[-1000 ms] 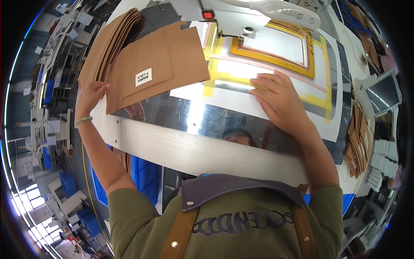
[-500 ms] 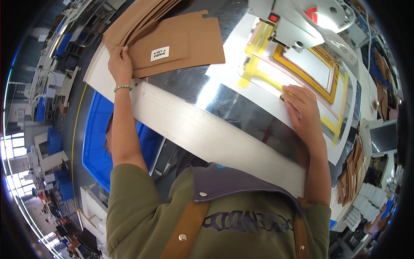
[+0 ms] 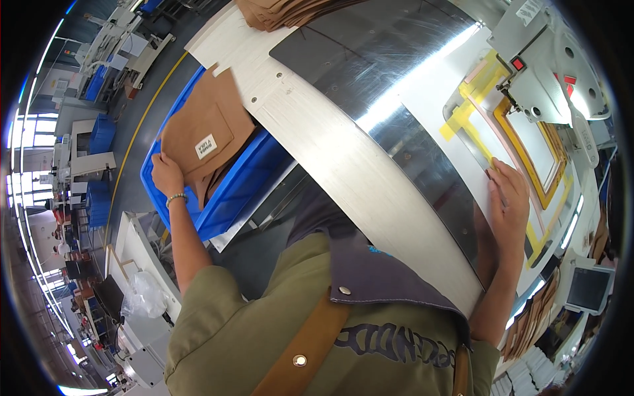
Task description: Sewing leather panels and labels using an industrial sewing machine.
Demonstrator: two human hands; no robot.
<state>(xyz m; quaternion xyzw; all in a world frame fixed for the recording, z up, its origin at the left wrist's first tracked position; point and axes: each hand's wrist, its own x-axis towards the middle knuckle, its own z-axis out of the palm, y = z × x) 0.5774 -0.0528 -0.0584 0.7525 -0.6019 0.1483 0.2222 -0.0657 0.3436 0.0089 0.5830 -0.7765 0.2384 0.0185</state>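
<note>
My left hand point(image 3: 168, 177) pinches a brown, leather-like panel point(image 3: 221, 112) by its near left edge. The panel has a sewn-on pocket piece and a white label, and it is over a blue bin point(image 3: 254, 175) beside the table, above other brown pieces. On the table at the right, my right hand point(image 3: 512, 201) has its thumb and fingers curled at the left edge of a white sewing template point(image 3: 432, 115) patched with yellow tape point(image 3: 471, 113). A yellow frame point(image 3: 523, 162) lies on the template, just beyond my fingers. The exact fingertip contact is partly hidden.
A white sewing machine head point(image 3: 548, 79) hangs over the template. Brown panels point(image 3: 284, 13) are stacked at the table's far end. More brown pieces point(image 3: 533, 310) and a grey screen point(image 3: 590, 289) are at the right. A pale metal strip point(image 3: 343, 175) edges the table.
My left hand has carried the brown panel off the table, leftward and nearer, over the blue bin. The view has turned left; my right hand keeps its place at the template.
</note>
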